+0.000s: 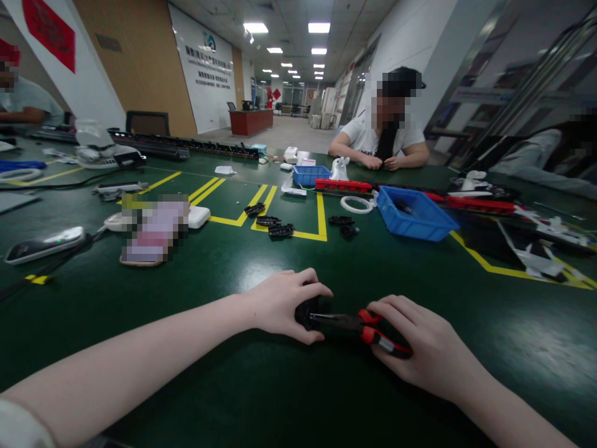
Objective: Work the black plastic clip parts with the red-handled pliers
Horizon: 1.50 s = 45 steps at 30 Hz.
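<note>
My left hand (289, 308) curls its fingers around a small black part (306, 313) low over the green table. Much of that part is hidden by the fingers. In my right hand (415, 345) are long-nose pliers (366, 326) with red and black handles. Their metal jaws point left, and the tips reach the black part; whether they grip it I cannot tell. Farther forward lie several similar black pieces, among them one black piece (280, 231) by the yellow tape and another black piece (342, 220) to the right of it.
A blue bin (413, 214) with dark items stands ahead to the right, near a white ring (356, 205). At left lie a phone (156, 233), a white case (199, 217) and a cable (60, 264). Across the table sits a person (380, 137).
</note>
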Each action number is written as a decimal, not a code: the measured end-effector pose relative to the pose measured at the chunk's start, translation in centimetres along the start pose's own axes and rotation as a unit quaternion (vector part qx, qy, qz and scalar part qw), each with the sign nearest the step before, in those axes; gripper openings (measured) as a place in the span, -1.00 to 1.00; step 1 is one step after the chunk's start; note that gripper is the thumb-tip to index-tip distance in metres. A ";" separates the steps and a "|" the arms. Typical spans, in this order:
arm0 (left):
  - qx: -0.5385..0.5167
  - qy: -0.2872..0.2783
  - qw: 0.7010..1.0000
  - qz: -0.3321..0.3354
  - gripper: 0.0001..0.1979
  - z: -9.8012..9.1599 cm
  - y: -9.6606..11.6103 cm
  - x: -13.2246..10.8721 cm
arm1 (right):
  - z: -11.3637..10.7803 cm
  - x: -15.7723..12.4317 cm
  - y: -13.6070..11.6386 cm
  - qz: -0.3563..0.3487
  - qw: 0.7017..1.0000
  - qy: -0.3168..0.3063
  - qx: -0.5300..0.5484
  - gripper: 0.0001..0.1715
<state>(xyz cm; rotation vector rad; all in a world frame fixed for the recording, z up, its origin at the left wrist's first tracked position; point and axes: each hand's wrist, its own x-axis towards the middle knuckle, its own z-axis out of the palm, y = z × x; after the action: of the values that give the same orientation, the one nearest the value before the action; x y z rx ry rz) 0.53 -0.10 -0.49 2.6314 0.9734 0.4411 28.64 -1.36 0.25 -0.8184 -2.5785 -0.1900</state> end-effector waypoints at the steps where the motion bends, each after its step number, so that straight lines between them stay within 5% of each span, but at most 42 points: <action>1: 0.001 0.001 1.000 0.001 -0.34 0.0 0.0 0.0 | 0.0 0.0 0.0 0.002 1.000 -0.001 0.003 -0.65; 14: 0.018 -0.004 1.000 0.003 -0.49 0.1 0.1 0.1 | 0.2 0.1 0.1 0.019 1.000 -0.017 0.008 -0.65; 45: 0.019 -0.014 1.000 0.004 -0.42 0.0 0.0 0.2 | 0.4 -0.1 0.4 -0.027 0.998 -0.012 -0.049 -0.58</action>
<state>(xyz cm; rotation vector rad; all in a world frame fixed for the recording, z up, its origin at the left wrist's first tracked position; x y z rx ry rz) 0.64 0.01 -0.44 2.6695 0.9717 0.3901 28.83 -0.97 -0.11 -0.7892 -2.6330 -0.3280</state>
